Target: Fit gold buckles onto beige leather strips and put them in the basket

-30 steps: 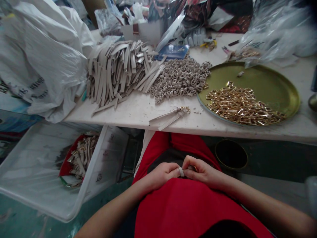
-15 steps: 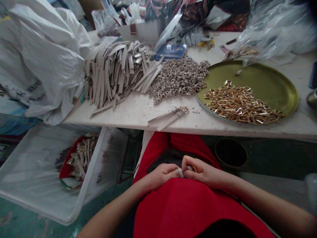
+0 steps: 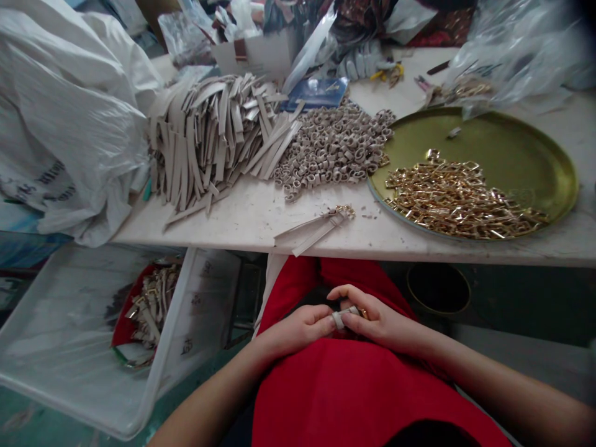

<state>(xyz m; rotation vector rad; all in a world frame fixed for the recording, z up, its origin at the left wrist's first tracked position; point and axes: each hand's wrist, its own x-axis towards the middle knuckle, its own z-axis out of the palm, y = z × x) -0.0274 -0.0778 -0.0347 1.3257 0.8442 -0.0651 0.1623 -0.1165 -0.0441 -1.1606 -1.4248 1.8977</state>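
Note:
Over my lap, both hands are closed on one small beige strap (image 3: 344,316). My left hand (image 3: 302,326) pinches its left end between thumb and fingers, where a pale loop seems to sit around it. My right hand (image 3: 375,320) grips the other end, thumb on top and index finger raised and bent. A bit of gold buckle (image 3: 364,315) shows among the right fingers. The rest of the strap is hidden by the hands. On the table edge ahead lie a few straps with gold buckles (image 3: 321,230).
A heap of beige strips (image 3: 200,136) and a pile of small loops (image 3: 330,146) cover the table's left and middle. Gold buckles (image 3: 460,198) fill the front of a round green-gold tray (image 3: 521,149). A white bin (image 3: 181,347) at lower left holds buckled straps (image 3: 153,304).
My right index finger has lifted and straightened somewhat, exposing more of the strap and loop. My left hand keeps its pinch. The view has shifted slightly.

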